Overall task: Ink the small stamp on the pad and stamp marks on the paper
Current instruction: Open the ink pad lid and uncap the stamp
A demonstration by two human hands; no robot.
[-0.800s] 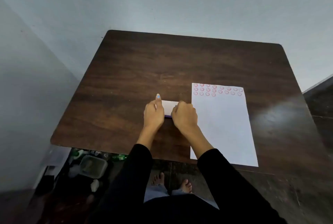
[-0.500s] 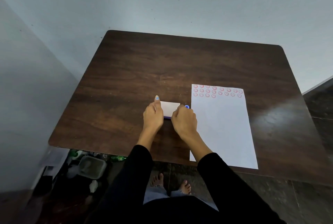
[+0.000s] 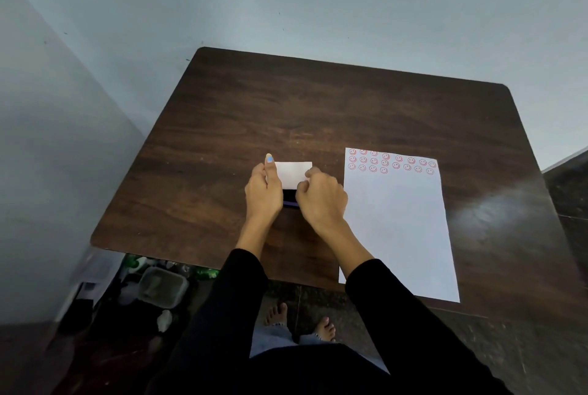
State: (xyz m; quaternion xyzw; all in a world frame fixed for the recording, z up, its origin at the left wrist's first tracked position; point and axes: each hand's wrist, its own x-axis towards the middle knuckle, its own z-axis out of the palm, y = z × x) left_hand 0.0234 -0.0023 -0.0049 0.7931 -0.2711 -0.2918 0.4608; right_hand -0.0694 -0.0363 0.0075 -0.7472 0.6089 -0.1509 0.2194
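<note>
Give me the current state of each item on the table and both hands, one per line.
ink pad: on the table, white lid raised, dark inside showing below it
paper: flat on the table, three rows of red smiley marks along its far edge, rest blank
small stamp: not visible, possibly hidden in the right hand
left hand: gripping the pad's left side
right hand: curled closed at the pad's right side

Long black sleeves cover both forearms, ending short of the wrists. The left hand has a nail painted light blue with a yellowish tip. Below, pale blue jeans with frayed hems end above bare feet.
</note>
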